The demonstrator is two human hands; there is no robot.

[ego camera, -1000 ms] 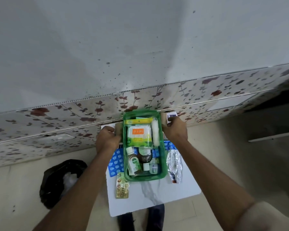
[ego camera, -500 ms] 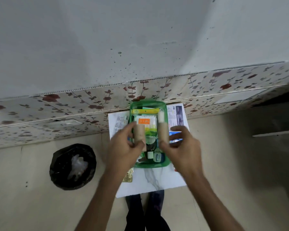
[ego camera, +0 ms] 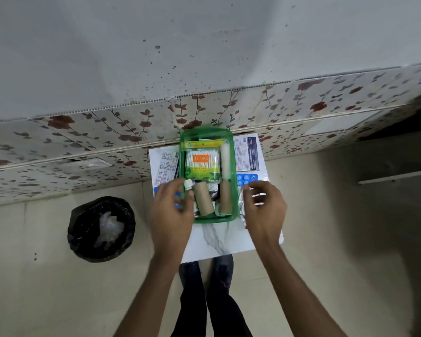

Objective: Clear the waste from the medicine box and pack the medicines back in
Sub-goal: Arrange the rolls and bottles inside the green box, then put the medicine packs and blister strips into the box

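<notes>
Bin (ego camera: 101, 228) with black liner on the floor far left, crumpled clear plastic inside. Small white desk (ego camera: 219, 242) against the tiled wall. Leaflet (ego camera: 167, 164) lies flat at the desk's left rear, partly under the box. Left hand (ego camera: 171, 210) over the box's left edge, fingers (ego camera: 180, 184) curled around a small white-capped bottle (ego camera: 188, 184). Green box (ego camera: 208, 175) sits mid-desk: cotton-swab pack (ego camera: 202, 164) in the rear half, white roll (ego camera: 226, 161) along its right wall, two brown cardboard tubes (ego camera: 204, 200) lying in the front half. Second leaflet (ego camera: 248, 154) right of the box, blue pill strip (ego camera: 247, 178) just in front of it. Right hand (ego camera: 264, 210) hovers past the box's right edge over a foil strip (ego camera: 241, 203), fingers (ego camera: 254, 184) spread apart, holding nothing.
</notes>
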